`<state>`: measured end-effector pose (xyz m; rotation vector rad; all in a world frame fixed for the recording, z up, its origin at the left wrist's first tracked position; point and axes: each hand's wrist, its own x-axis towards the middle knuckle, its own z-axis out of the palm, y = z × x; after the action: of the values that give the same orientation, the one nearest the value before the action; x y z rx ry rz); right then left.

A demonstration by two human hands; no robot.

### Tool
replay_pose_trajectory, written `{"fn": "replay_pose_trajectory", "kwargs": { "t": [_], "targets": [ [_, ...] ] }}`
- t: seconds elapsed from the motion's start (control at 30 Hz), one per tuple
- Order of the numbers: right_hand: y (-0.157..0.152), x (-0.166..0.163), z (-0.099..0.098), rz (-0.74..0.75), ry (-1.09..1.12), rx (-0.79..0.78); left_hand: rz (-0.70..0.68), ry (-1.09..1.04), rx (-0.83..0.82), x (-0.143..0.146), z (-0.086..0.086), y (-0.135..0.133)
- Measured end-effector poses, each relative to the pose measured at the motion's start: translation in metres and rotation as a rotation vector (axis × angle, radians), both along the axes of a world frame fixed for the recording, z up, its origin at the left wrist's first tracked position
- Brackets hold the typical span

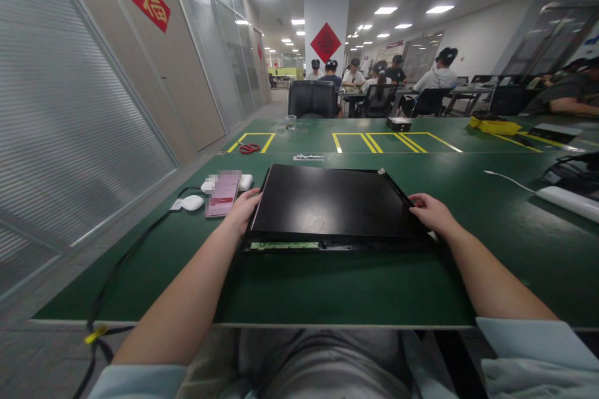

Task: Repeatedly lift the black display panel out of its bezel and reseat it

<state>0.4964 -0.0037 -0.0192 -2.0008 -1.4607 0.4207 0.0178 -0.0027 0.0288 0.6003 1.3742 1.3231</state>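
Observation:
A large flat black panel (327, 202) lies on the green table (327, 287) in front of me, its near edge showing a strip of green circuit board (283, 246). My left hand (242, 211) grips the panel's left edge, fingers curled round it. My right hand (430, 212) holds the right edge the same way. Both forearms reach in from the near table edge.
A pink phone (223, 193), white mouse (193, 202) and black cable (126, 262) lie left of the panel. Red scissors (249, 148) and a cup (291, 121) sit further back. A white bar (566, 199) lies right. Several seated people (374, 75) work at far tables.

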Motion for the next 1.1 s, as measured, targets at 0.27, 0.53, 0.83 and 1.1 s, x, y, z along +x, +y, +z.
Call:
{"fn": "replay_pose_trajectory", "kwargs": {
  "t": [0.27,0.53,0.83,1.1],
  "targets": [
    [0.001,0.002,-0.001,-0.001,-0.005,-0.011,-0.09,0.078,0.122,0.002,-0.005,-0.002],
    [-0.001,-0.002,0.002,0.007,-0.021,-0.017,-0.122,-0.005,0.11,-0.001,-0.01,0.0],
    [-0.001,-0.001,0.003,0.006,-0.029,-0.012,-0.237,0.201,0.236,-0.005,-0.017,-0.001],
    [-0.001,-0.002,0.003,-0.006,-0.024,-0.036,-0.215,0.406,0.276,-0.01,-0.017,0.0]
  ]
}}
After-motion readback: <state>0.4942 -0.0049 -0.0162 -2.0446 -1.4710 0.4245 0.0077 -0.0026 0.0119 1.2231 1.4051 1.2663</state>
